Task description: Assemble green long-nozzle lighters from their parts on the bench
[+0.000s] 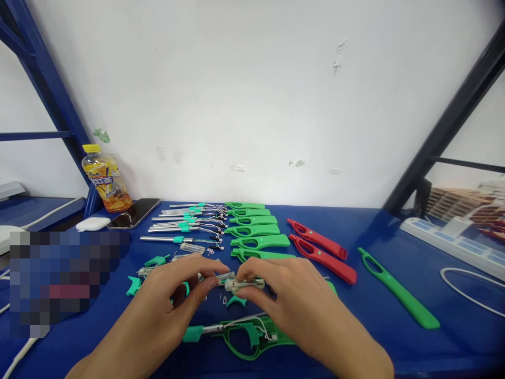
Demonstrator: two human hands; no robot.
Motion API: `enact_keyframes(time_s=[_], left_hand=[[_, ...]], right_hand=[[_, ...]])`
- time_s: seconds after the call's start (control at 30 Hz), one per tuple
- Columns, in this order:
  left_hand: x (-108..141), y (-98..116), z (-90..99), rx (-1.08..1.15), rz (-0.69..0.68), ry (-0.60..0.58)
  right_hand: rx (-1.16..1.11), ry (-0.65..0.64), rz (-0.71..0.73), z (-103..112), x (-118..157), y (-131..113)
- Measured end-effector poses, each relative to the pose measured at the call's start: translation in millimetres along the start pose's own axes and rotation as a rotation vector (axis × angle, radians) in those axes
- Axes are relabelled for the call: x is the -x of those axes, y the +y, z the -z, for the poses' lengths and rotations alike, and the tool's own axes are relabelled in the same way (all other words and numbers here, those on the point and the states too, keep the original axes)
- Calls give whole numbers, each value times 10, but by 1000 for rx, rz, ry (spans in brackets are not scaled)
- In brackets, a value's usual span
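Nearest to the person, just below the grip, an open green case point(276, 345) lies on the blue table point(394, 237). A teal piece point(252, 335) sits in it, and a shiny tube point(212, 329) sticks out to the left.

Above that, the right hand point(292, 287) has its thumb and finger clamped on a little see-through part point(252, 285). The left hand point(173, 295) pinches a small thin piece point(225, 277) right beside it. I can't tell if the two bits touch.

Left of the grip I see a loose teal bit point(134, 286). Well off to the right lies a long green case half point(406, 301), and nearer the grip are two red halves point(327, 261).

Past the grip, metal rods point(160, 239) with wires lie in a row, beside more green halves point(262, 241). Farther left are a phone point(134, 213) and a yellow-capped bottle point(108, 181) by the white wall point(252, 105).
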State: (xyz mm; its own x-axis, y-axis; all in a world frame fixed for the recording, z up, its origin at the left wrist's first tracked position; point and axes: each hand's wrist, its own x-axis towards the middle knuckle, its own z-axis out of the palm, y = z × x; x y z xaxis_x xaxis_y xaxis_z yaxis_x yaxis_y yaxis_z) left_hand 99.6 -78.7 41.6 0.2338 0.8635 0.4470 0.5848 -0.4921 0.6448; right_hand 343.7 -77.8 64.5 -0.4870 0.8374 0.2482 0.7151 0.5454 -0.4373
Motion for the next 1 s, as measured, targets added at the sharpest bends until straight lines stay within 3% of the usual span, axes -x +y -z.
enact_keyframes(time_s=[0.33,0.6,1.0], left_hand=[[12,22,-32,26,-21,-39],[45,-3,-79,46,-45,-19],[22,49,-124,-99,-201,25]], right_hand=[[30,-45,10,-28,-41,-42],[181,-97,55,-60,-91,-100],[275,-149,70,-111,-139,-174]])
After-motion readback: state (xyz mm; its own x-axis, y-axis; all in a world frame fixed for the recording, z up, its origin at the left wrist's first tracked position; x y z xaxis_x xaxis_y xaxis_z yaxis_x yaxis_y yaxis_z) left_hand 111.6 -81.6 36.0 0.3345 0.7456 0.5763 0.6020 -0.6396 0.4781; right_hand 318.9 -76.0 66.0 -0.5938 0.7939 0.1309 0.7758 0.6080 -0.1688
